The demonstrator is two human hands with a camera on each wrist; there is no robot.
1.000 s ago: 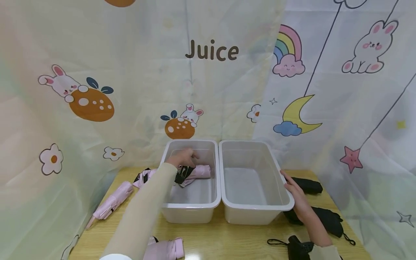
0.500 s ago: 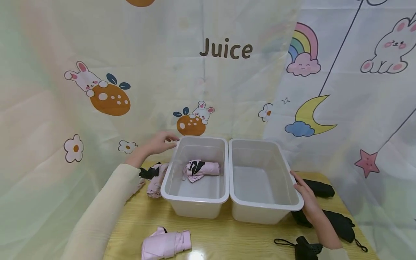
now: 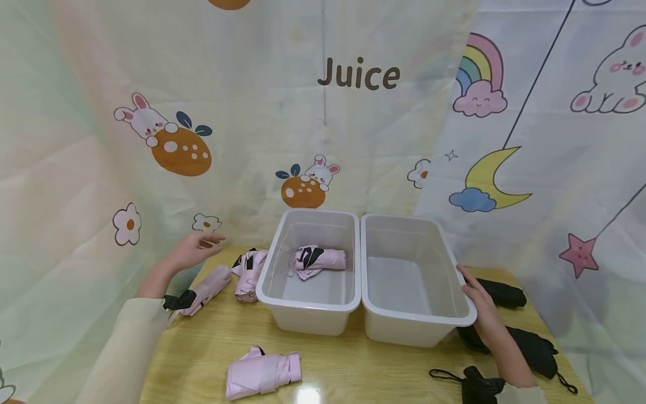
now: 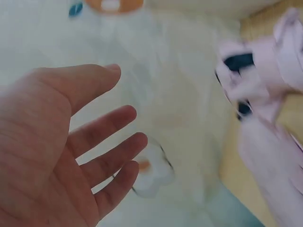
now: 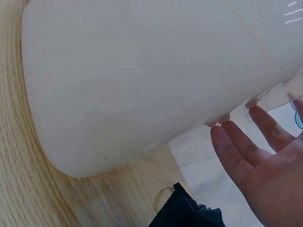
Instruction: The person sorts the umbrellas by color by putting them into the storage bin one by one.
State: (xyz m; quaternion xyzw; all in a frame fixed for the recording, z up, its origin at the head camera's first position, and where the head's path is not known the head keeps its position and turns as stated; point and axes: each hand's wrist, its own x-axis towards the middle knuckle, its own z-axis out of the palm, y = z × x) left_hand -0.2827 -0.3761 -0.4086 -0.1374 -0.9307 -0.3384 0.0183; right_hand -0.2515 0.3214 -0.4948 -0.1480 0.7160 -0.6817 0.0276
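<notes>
Left hand (image 3: 194,251) hangs loose, holding nothing; right hand (image 3: 481,311) touches the right bin (image 3: 409,332) with nearly straight fingers. Closer in, a folded pink umbrella (image 3: 263,373) lies on the surface (image 3: 353,367). Beyond, an angled pink umbrella (image 3: 211,287) lies by the left edge; a dip of the left hand could knock it off. The left bin (image 3: 312,321) contains a rolled pink umbrella (image 3: 330,260); the right bin shows bare floor

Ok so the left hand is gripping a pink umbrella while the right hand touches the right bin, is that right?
Not quite. The left hand is empty, as the left wrist view shows. The right hand does touch the right bin.
</notes>
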